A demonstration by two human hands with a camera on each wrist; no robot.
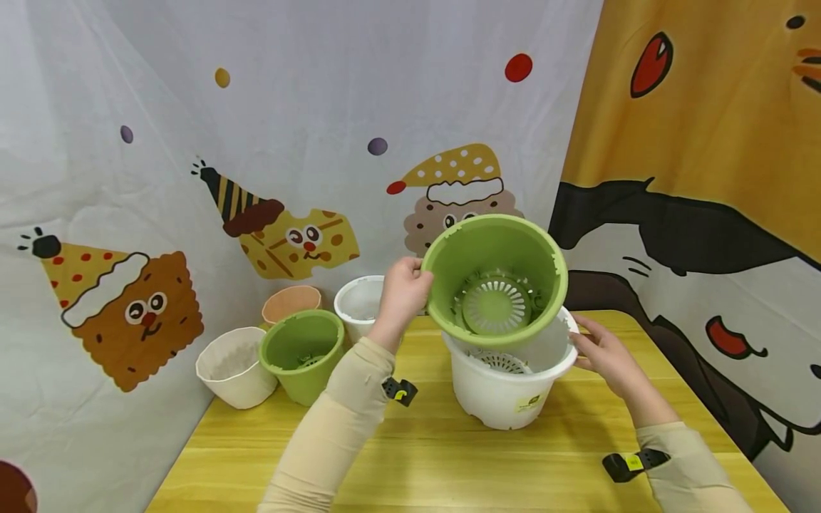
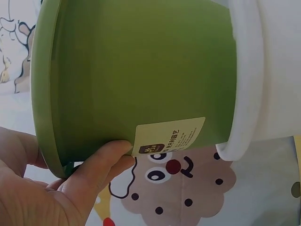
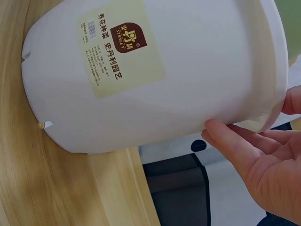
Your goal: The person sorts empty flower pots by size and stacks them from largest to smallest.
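My left hand [image 1: 405, 296] pinches the left rim of a large green flower pot [image 2: 141, 70], with the thumb at the rim and fingers along the outer wall. The green pot tilts, its slotted bottom showing inside, and its lower end is within the mouth of a large white flower pot [image 1: 487, 392]. That white pot stands upright on the table and carries a label [image 3: 124, 52]. At its right rim is my right hand [image 1: 606, 356], thumb and fingers holding the edge. The green pot hides part of the white pot's far rim.
To the left stand several smaller pots: a cream pot [image 1: 234, 385], a green pot [image 1: 298, 385], an orange pot [image 1: 288, 299] and a white pot [image 1: 351, 324]. They sit near the left edge of the wooden table [image 1: 410, 456]. Printed cloth [image 1: 308, 85] hangs behind.
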